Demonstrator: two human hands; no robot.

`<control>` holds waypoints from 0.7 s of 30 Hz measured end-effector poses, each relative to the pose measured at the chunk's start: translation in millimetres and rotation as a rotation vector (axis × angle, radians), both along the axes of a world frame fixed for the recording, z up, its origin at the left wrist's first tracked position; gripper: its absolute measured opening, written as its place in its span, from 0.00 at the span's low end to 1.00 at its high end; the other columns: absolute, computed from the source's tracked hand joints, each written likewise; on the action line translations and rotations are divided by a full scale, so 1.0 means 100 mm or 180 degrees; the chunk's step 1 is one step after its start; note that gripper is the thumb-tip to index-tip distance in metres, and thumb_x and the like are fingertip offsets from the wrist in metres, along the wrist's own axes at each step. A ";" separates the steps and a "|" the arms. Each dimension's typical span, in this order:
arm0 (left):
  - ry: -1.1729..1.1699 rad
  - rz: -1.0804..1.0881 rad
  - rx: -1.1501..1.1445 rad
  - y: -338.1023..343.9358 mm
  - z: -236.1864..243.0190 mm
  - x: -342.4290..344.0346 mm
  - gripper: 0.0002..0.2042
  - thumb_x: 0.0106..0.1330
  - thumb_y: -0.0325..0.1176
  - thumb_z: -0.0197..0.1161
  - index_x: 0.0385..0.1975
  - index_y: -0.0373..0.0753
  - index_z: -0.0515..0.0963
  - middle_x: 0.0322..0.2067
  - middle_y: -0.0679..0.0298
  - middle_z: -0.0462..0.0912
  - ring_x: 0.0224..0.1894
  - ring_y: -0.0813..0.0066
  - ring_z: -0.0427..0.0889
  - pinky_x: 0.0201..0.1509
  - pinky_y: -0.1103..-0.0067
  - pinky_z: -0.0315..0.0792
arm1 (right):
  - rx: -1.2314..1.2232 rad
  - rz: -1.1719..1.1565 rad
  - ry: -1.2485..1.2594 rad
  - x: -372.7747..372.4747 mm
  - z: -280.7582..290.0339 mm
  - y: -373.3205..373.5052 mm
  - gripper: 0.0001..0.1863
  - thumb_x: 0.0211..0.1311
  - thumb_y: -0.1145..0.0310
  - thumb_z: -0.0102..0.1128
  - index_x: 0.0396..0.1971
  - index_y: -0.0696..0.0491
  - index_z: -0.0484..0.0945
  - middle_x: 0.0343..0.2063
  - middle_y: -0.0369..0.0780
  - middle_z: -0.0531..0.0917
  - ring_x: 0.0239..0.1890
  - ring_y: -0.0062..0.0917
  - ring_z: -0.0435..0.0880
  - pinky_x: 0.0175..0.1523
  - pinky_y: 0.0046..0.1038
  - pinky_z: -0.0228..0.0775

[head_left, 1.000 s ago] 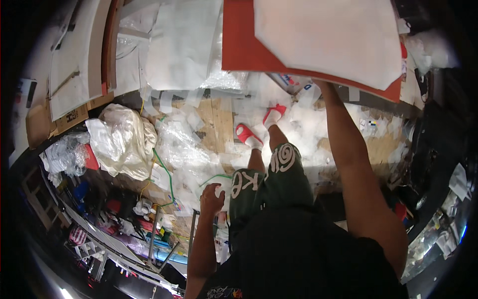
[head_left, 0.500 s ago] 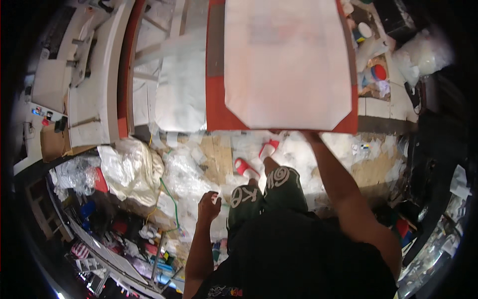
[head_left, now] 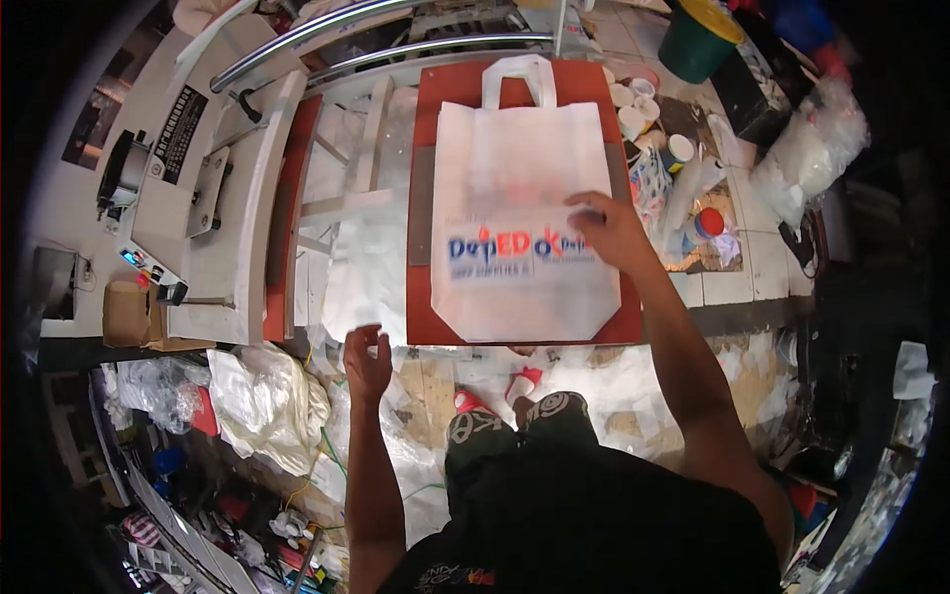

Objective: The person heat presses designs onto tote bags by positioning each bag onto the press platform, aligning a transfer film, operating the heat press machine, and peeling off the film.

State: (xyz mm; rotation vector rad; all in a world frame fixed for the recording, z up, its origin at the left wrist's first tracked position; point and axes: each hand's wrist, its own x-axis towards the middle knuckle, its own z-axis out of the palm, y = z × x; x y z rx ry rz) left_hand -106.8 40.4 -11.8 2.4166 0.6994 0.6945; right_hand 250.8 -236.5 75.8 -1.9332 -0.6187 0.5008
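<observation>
A white tote bag point(head_left: 520, 148) with loop handles and red and blue print lies flat on a red-brown board point(head_left: 424, 307). My right hand point(head_left: 607, 226) is over the bag's printed right side, fingers apart and slightly bent, holding nothing; whether it touches the fabric I cannot tell. My left hand point(head_left: 368, 358) hangs just left of the board's near corner, fingers loosely curled with a gap between them, empty.
A white machine point(head_left: 193, 168) stands at left, with metal rails point(head_left: 287, 64) behind. At right are tubs and cups point(head_left: 633, 119), a green bucket point(head_left: 693, 45) and plastic wrap point(head_left: 802, 158) on tiles. Crumpled plastic point(head_left: 267, 396) lies low at left.
My right hand has left the board's near underside and moved onto the bag's top. The view has shifted, showing the whole bag and handles. My left hand is higher and further left.
</observation>
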 end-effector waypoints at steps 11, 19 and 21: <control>0.0230 -0.0713 0.0421 -0.29 0.82 1.46 0.15 0.58 0.29 0.64 0.45 0.38 0.77 0.43 0.54 0.79 0.46 0.53 0.79 0.50 0.64 0.74 | -0.0423 -0.0721 -0.2619 0.58 -0.28 0.21 0.23 0.52 0.57 0.70 0.47 0.49 0.80 0.47 0.43 0.78 0.53 0.37 0.75 0.51 0.45 0.71; 0.0693 -0.0809 0.1233 -0.57 0.54 1.87 0.27 0.62 0.35 0.58 0.62 0.36 0.66 0.63 0.52 0.66 0.67 0.45 0.62 0.70 0.56 0.58 | -0.1235 -0.0560 -0.2566 -0.39 -0.39 -0.20 0.31 0.56 0.53 0.65 0.57 0.54 0.72 0.61 0.43 0.68 0.65 0.44 0.62 0.64 0.55 0.55; 0.0747 -0.0794 0.1198 -0.57 0.47 1.87 0.27 0.62 0.35 0.57 0.62 0.36 0.66 0.63 0.52 0.66 0.67 0.45 0.62 0.70 0.55 0.57 | -0.1361 -0.0444 -0.2372 -0.40 -0.44 -0.22 0.33 0.58 0.51 0.62 0.60 0.53 0.70 0.64 0.43 0.65 0.68 0.44 0.59 0.67 0.56 0.50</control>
